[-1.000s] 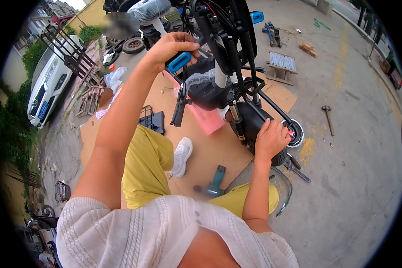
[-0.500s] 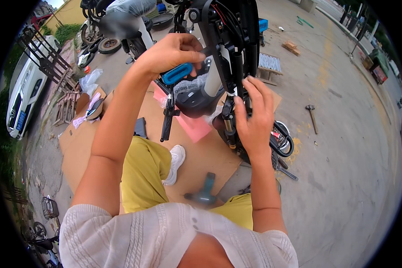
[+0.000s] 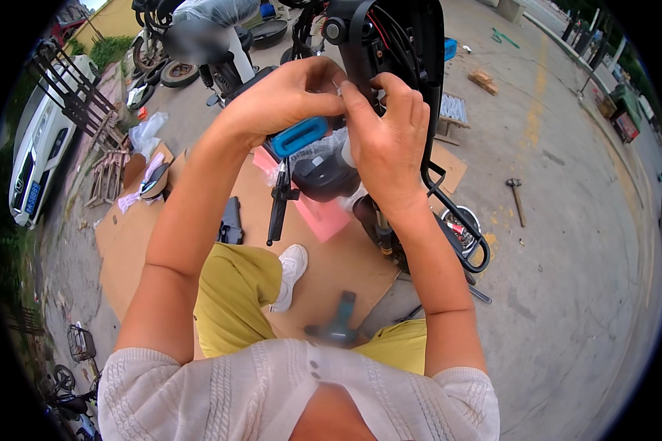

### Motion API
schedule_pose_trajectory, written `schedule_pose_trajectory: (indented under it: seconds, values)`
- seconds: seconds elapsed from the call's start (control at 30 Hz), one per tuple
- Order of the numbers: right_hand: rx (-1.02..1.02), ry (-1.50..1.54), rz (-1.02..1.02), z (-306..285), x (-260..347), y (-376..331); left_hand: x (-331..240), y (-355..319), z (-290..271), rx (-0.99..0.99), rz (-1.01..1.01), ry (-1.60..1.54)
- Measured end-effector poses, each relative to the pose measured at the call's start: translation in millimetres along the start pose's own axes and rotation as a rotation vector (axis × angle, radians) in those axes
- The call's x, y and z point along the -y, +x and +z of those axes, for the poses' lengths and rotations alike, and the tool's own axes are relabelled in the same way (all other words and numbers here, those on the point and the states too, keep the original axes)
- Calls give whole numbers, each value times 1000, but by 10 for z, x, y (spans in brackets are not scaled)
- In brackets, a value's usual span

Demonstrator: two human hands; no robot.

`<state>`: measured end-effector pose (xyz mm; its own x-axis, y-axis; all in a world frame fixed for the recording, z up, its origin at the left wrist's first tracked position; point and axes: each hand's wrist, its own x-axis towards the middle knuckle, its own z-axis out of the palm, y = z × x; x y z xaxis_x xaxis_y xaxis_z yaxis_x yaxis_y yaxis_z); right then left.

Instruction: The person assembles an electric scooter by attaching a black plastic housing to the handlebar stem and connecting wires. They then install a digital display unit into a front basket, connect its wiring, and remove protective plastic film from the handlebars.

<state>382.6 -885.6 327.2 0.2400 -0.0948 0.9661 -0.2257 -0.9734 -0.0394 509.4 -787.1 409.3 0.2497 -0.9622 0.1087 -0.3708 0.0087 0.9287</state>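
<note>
Blue-handled screwdriver with a long black shaft [image 3: 287, 169]: there is one, and it hangs shaft-down from the left hand [image 3: 287, 95], its blue handle tucked under the palm in front of the black plastic scooter front panel [image 3: 390, 44]. On the far left one white car [image 3: 37, 147] stands beside a dark metal rack [image 3: 73, 95]. One sheet of brown cardboard [image 3: 132, 242] lies on the concrete ground, with one pink foam block [image 3: 324, 217] on it and one white sneaker [image 3: 290, 268] below that. The left forearm rises steeply, wrist bent, its grip pressed together around the handle while the fingertips meet those of the right hand [image 3: 382, 140]. The right hand is raised just beside it, fingers pinched on something too small to make out at the panel's wiring. One teal power drill [image 3: 335, 323] lies by the knees. Further right, one hammer [image 3: 516, 197] lies on the concrete.
</note>
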Motion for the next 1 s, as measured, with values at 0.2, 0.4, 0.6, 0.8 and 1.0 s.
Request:
schedule_pose_trajectory:
  seconds: [0.2,0.4,0.6,0.8,1.0]
  values:
    - [-7,17,-25,15,-25,39,254,-264,-58,-87,68,-341]
    - [-23,20,-21,14,-10,44,175,-332,116,-285,215,390]
    - [9,190,54,-47,-22,-16,-145,-16,32,45,79,790]
    - [-225,614,532,-287,-490,-225,-275,30,-37,131,-148,703]
    - [-79,692,712,94,-889,-291,-302,23,-23,162,-355,251]
